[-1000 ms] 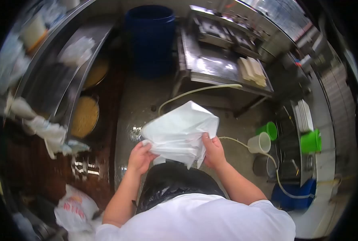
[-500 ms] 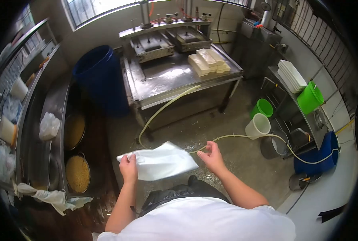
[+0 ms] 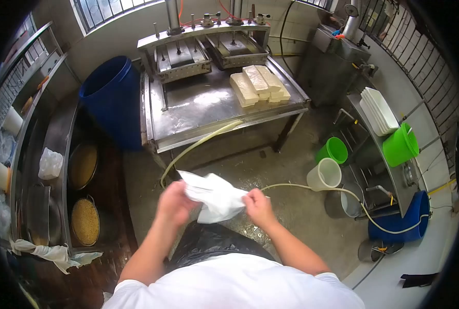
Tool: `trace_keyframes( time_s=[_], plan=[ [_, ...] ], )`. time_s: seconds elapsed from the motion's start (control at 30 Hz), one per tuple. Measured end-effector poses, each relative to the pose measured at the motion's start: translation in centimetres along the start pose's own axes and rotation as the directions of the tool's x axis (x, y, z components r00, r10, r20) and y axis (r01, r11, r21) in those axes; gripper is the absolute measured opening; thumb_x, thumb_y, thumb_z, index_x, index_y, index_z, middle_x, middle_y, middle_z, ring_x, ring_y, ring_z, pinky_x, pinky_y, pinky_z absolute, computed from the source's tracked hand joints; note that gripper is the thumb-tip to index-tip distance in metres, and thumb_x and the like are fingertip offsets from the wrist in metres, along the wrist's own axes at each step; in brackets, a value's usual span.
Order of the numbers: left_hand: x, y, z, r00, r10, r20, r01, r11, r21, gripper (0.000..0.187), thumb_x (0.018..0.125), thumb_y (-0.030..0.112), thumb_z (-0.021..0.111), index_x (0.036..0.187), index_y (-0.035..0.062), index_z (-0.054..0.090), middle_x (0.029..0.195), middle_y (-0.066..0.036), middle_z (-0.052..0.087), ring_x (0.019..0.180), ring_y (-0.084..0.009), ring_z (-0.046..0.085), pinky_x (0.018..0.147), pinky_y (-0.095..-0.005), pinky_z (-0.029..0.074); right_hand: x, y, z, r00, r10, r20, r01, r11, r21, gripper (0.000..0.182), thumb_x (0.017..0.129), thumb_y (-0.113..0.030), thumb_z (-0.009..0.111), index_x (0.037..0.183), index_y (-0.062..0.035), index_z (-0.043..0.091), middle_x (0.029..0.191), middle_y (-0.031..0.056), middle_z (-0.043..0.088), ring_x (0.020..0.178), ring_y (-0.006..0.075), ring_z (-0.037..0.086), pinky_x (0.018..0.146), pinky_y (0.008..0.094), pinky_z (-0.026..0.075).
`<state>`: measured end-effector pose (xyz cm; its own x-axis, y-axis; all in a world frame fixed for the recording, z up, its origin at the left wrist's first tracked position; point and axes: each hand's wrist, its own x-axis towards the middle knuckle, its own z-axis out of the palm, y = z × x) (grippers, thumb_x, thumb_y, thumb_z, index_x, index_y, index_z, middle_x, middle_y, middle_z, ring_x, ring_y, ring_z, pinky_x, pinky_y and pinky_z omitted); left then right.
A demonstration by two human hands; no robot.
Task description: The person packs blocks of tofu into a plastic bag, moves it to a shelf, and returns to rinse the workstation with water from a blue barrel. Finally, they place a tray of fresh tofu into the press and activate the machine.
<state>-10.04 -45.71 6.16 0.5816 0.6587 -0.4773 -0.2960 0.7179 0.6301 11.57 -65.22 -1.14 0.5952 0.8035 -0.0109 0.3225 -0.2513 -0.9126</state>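
Note:
A thin white plastic bag, crumpled and bunched, is stretched between my two hands in front of my waist. My right hand pinches its right end, thumb and fingers closed on it. At the other end my left hand is closed on the bag's left edge, somewhat blurred by motion. Beyond the bag, on the steel press table, lies a stack of pale tofu-like blocks.
A pale hose runs from the table across the wet floor. Left are a blue barrel and a pot of yellowish beans or grain. Right are a white bucket, green buckets and stacked white trays.
My right hand, open and apart from the bag before, now grips its right end. The bag has gone from spread flat to bunched. My view has shifted slightly.

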Motion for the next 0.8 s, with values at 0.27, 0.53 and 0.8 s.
trace_keyframes(
  time_s=[0.27, 0.53, 0.8],
  plan=[
    [11.4, 11.4, 3.0, 0.948, 0.318, -0.009, -0.318, 0.944, -0.084, 0.015, 0.109, 0.017, 0.055, 0.105, 0.0053, 0.064, 0.099, -0.008, 0.07, 0.092, -0.0225, 0.069, 0.09, -0.0421, 0.057, 9.0, 7.5, -4.0, 0.854, 0.497, 0.155, -0.511, 0.857, 0.068, 0.059, 0.098, -0.036, 0.079, 0.136, 0.0034, 0.057, 0.105, 0.0177, 0.073, 0.086, 0.0236, 0.074, 0.077, 0.0399, 0.061],
    [19.3, 8.1, 15.7, 0.655, 0.074, 0.752, -0.652, 0.558, 0.513, 0.015, 0.107, 0.019, 0.067, 0.11, 0.0046, 0.068, 0.092, -0.003, 0.065, 0.09, -0.0119, 0.061, 0.082, -0.0308, 0.05, 25.1, -5.9, -4.5, 0.916, -0.391, 0.086, 0.397, 0.856, -0.331, 0.072, 0.093, -0.024, 0.08, 0.153, -0.0041, 0.046, 0.165, 0.0272, 0.038, 0.156, 0.0413, 0.038, 0.124, 0.0467, 0.037],
    [30.7, 17.4, 8.1, 0.613, 0.372, 0.697, -0.388, -0.627, 0.676, 0.042, 0.088, 0.007, 0.072, 0.13, 0.0024, 0.065, 0.126, -0.02, 0.063, 0.117, -0.0383, 0.063, 0.096, -0.0452, 0.054, 35.0, -9.7, -6.6, 0.899, 0.093, 0.427, -0.233, 0.929, 0.288, 0.032, 0.093, -0.009, 0.074, 0.124, -0.0022, 0.067, 0.11, 0.0024, 0.071, 0.106, 0.0138, 0.067, 0.092, 0.0314, 0.055]
  ],
)
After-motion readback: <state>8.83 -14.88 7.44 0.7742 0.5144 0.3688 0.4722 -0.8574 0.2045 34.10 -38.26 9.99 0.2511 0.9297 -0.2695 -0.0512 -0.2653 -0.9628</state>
